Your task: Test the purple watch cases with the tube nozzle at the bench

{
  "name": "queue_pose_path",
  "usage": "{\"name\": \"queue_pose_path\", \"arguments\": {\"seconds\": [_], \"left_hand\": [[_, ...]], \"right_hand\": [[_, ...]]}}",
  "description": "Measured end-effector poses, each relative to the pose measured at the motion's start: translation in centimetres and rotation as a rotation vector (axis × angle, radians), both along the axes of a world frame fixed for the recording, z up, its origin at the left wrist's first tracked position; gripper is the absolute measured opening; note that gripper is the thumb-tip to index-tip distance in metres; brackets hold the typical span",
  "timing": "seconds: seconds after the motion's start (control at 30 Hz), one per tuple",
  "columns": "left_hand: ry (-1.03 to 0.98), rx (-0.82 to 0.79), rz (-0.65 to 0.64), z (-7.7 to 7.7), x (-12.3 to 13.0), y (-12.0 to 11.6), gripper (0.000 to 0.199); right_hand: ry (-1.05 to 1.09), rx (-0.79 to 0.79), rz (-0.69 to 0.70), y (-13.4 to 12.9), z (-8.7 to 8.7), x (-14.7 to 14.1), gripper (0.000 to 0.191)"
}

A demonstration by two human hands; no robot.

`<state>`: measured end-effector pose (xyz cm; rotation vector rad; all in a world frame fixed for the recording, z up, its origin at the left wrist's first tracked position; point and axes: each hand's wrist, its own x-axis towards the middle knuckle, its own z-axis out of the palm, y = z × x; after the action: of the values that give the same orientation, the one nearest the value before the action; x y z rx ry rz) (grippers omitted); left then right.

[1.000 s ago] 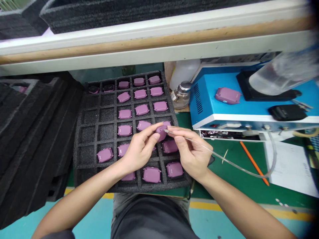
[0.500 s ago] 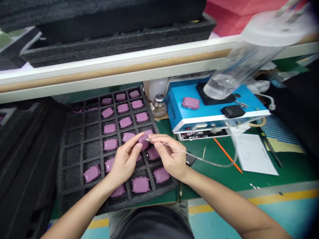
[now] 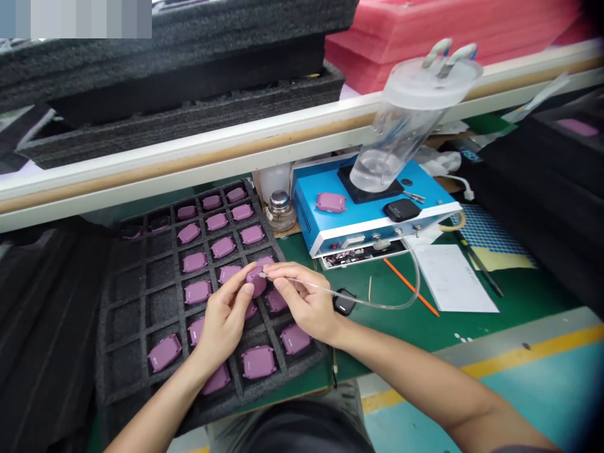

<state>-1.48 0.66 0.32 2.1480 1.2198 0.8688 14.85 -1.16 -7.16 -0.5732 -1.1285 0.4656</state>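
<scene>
The left hand (image 3: 224, 318) still has its grip closed around a purple plastic case (image 3: 256, 282); the right hand (image 3: 309, 305) stays pinched on a clear flexible tube (image 3: 391, 307), tip at the case.

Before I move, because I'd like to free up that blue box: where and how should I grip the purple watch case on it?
From above and the near side, I'd pinch the purple watch case by its long edges: it lies flat on the blue box, while a black base crowds its right.
</scene>
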Motion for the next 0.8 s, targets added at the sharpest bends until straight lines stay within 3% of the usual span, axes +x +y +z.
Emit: {"name": "queue_pose_path", "arguments": {"seconds": [0.8], "left_hand": [[-0.019,-0.006,-0.024,0.16,0.08,-0.22,0.056]], "right_hand": [[-0.008,0.002,-0.004,-0.07,-0.2,-0.08,0.016]]}}
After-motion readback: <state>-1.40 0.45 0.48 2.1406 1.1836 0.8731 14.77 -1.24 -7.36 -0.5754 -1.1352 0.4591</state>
